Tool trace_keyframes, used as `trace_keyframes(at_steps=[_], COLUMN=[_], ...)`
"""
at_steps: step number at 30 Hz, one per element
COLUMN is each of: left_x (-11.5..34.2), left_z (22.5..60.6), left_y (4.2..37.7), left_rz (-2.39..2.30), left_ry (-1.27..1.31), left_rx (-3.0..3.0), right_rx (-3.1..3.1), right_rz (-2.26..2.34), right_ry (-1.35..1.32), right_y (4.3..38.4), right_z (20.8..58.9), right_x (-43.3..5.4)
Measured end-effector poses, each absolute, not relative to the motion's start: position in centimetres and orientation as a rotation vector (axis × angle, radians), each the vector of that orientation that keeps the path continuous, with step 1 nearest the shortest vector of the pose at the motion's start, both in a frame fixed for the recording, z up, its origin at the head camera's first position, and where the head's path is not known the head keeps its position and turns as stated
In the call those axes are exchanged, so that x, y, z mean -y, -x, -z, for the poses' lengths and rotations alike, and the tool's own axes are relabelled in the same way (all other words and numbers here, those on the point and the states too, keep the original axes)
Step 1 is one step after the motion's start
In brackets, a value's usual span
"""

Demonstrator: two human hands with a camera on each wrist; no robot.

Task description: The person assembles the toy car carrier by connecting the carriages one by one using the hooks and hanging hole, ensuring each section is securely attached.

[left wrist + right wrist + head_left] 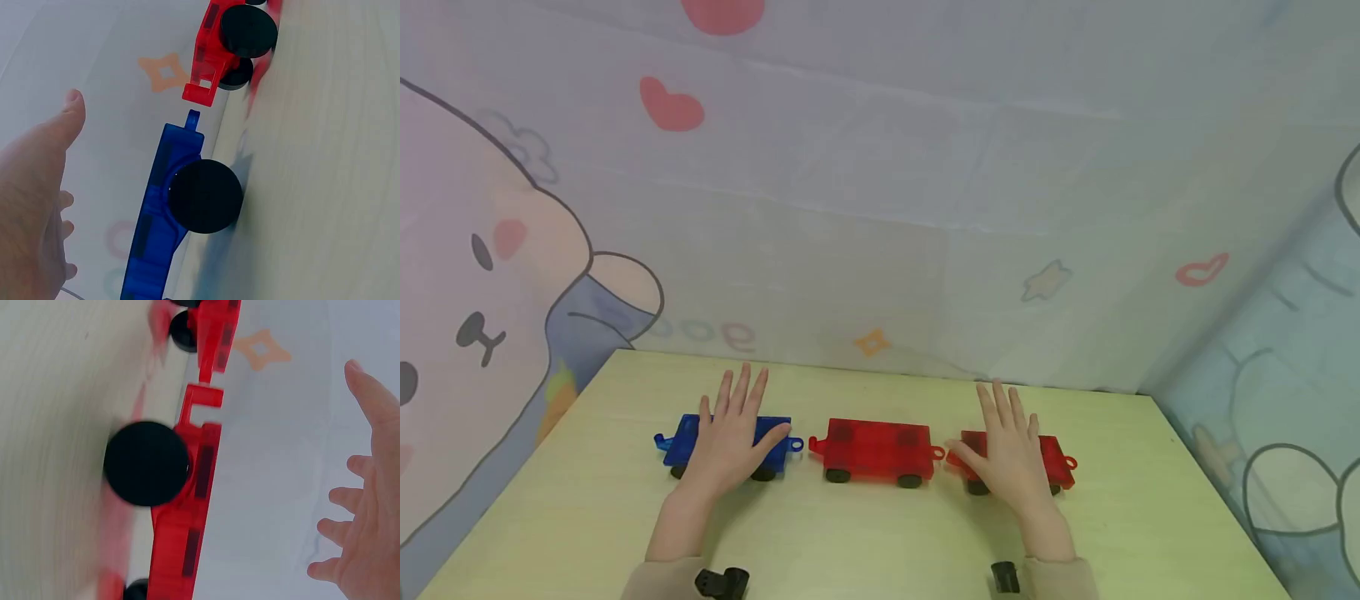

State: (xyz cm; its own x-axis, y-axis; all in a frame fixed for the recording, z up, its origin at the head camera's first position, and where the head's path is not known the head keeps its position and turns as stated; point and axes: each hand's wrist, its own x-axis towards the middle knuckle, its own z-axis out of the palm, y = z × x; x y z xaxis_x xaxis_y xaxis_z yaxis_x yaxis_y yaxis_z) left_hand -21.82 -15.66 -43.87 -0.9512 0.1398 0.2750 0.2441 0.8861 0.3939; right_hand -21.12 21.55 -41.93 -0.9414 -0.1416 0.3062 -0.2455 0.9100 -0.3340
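Three toy train cars stand in a row on wheels: a blue car [681,443] at left, a red car [880,450] in the middle and another red car [1057,460] at right. Over the blue car hovers my left hand [728,446], fingers straight and spread; the left wrist view shows a gap between them. My right hand [1011,458] is likewise spread above the right red car, apart from it. The blue car's ring [796,444] lies just short of the middle car's hook [816,446]. Whether the two red cars are linked, I cannot tell.
The cars stand on a pale wooden table [865,533]. Behind it hangs a printed cloth [880,208] with hearts and a cartoon animal, meeting the table's back edge. Black wrist devices [724,582] show at both sleeves.
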Motion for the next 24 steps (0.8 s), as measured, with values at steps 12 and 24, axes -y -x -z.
trace_keyframes(at_steps=[12, 24], left_x=[17.0, 17.7], left_z=[44.1, 44.6], left_y=[21.8, 22.0], left_rz=[0.813, 0.935], left_ry=[0.323, 0.257], left_rx=[2.788, 2.823], right_rx=[2.756, 2.770], right_rz=[-0.649, -0.746], right_ry=[-0.456, -0.569], right_y=[22.2, 22.6], right_z=[42.2, 43.2], right_x=[-18.5, -15.0])
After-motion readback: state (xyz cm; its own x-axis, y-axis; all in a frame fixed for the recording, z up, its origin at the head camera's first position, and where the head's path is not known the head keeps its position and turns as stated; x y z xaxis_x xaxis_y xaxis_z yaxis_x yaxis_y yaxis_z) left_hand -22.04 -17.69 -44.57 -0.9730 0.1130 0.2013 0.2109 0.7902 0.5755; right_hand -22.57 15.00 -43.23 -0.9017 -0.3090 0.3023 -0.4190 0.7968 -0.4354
